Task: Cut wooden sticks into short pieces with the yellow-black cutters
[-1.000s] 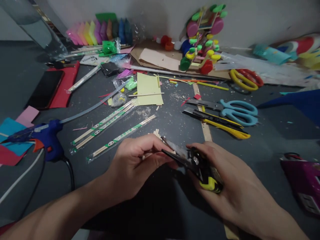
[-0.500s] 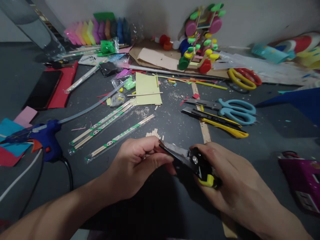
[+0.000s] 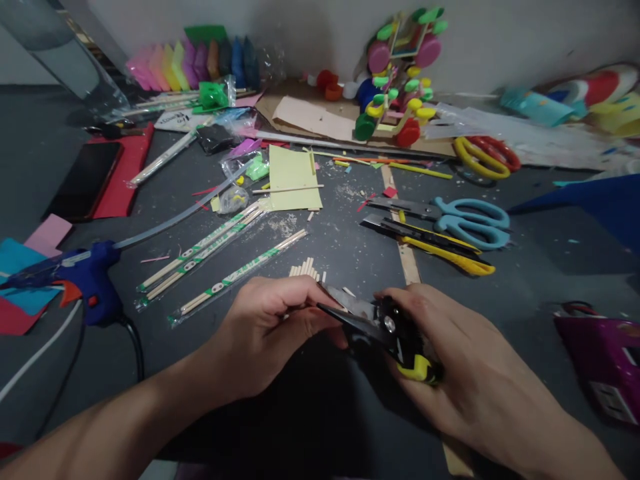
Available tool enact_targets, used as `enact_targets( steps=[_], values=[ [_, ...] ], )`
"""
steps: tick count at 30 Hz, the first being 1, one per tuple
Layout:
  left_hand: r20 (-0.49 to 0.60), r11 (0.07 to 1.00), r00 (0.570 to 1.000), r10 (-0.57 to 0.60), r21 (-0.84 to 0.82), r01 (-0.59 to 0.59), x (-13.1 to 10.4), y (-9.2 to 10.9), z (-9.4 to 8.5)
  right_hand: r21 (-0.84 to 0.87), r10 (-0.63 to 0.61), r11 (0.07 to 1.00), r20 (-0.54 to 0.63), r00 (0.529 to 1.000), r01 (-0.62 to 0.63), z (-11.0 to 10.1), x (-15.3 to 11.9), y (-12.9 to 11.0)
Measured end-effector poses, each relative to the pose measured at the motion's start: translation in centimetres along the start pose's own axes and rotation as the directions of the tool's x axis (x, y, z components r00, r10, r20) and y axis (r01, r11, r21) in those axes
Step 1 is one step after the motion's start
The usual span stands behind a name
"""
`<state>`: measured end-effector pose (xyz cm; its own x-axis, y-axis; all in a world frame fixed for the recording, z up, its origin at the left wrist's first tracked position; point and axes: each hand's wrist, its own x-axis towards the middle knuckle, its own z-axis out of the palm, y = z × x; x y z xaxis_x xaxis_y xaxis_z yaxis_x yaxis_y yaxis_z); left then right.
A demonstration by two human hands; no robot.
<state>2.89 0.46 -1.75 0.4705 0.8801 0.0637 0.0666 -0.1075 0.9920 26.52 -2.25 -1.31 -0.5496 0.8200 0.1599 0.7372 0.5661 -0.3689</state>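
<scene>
My right hand [image 3: 450,353] is wrapped round the handles of black-and-yellow cutting shears [image 3: 390,325], whose blades stand apart and point left. The blade tips reach the fingertips of my left hand [image 3: 285,327], which is closed in a pinch. What it pinches is mostly hidden by the fingers; a small pale tip shows between the blades. Just beyond my left hand lies a row of short cut wooden sticks [image 3: 305,269]. One small pale piece [image 3: 349,291] is on the table behind the blades.
Wrapped chopsticks [image 3: 240,272] and a blue glue gun [image 3: 95,280] lie at left. Blue-handled scissors [image 3: 473,220] and a yellow-black cutter knife [image 3: 440,250] are at right. Yellow paper [image 3: 295,177] is ahead, with small wheeled models [image 3: 395,120] by the wall. A purple package [image 3: 600,367] sits far right.
The shears' blades have spread wider, the lower tip coming clear of my left fingers. A small pale piece now shows behind them. Both hands stay nearly in place.
</scene>
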Motion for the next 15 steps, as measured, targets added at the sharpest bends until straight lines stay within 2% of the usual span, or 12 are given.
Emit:
enact_targets(
  steps=[4, 8, 13, 15],
  values=[
    [0.002, 1.000, 1.000, -0.005, 0.021, 0.005, 0.1, 0.3, -0.1, -0.053, -0.030, 0.998, -0.011, 0.999, 0.029, 0.1, -0.1, 0.0],
    [-0.009, 0.998, 0.999, -0.053, 0.040, 0.053, 0.3, 0.8, -0.1, -0.076, -0.030, 0.997, -0.073, 0.997, 0.025, 0.4, -0.1, 0.0],
    [0.000, 0.984, 0.989, -0.151, -0.091, 0.150, 0.3, 1.2, -0.2, 0.047, 0.093, 0.995, -0.090, 0.992, -0.089, 0.3, 0.0, 0.2],
    [0.013, 0.977, 0.986, -0.169, -0.132, 0.169, 0.3, 1.1, -0.2, 0.054, 0.095, 0.994, -0.077, 0.992, -0.091, 0.1, 0.0, 0.2]
  ],
)
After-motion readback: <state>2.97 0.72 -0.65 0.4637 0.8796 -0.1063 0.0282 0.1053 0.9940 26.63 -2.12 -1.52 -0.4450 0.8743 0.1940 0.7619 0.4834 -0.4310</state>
